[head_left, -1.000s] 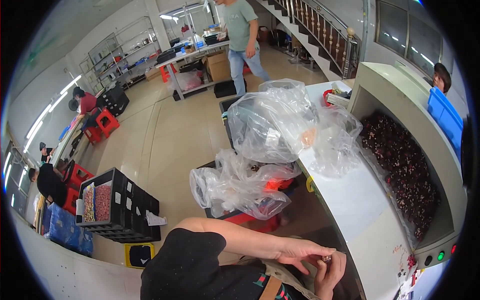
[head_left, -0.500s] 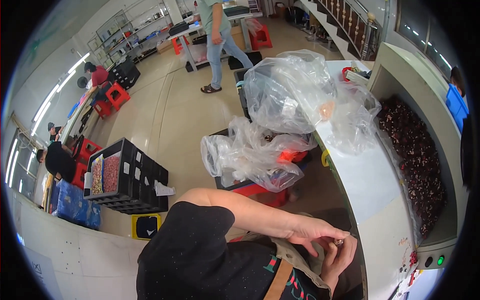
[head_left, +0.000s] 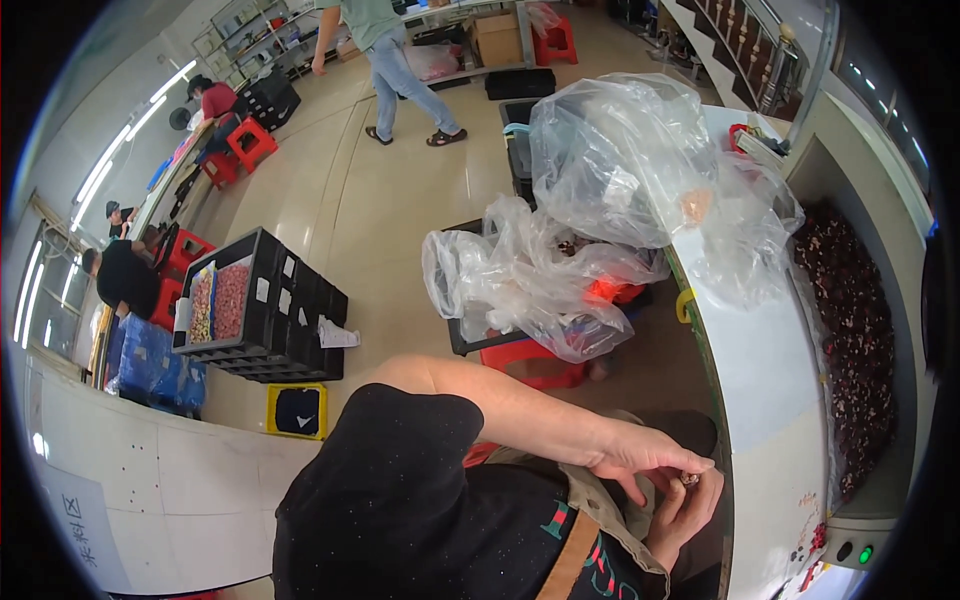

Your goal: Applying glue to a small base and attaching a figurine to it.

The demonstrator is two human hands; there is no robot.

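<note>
At the edge of the white worktable (head_left: 770,400), my left hand (head_left: 648,452) and my right hand (head_left: 688,512) meet in front of my body. Between their fingertips is a small brownish piece with pale spots (head_left: 690,479), too small to name. Both hands are closed on it, the left from above and the right from below. Part of the right palm is hidden. To the right, a grey box-like machine (head_left: 865,160) contains a heap of small dark red and white pieces (head_left: 850,350).
Clear plastic bags (head_left: 610,160) spill over the table's far end, and more bags (head_left: 530,270) fill a black crate beside it. A red stool (head_left: 535,365) is under that crate. Stacked black crates (head_left: 265,310) stand on the left. A person (head_left: 385,65) is on the floor beyond.
The view has shifted, so the surroundings sit differently in the picture. The person beyond has stepped to the left. My hands stay together around the small piece.
</note>
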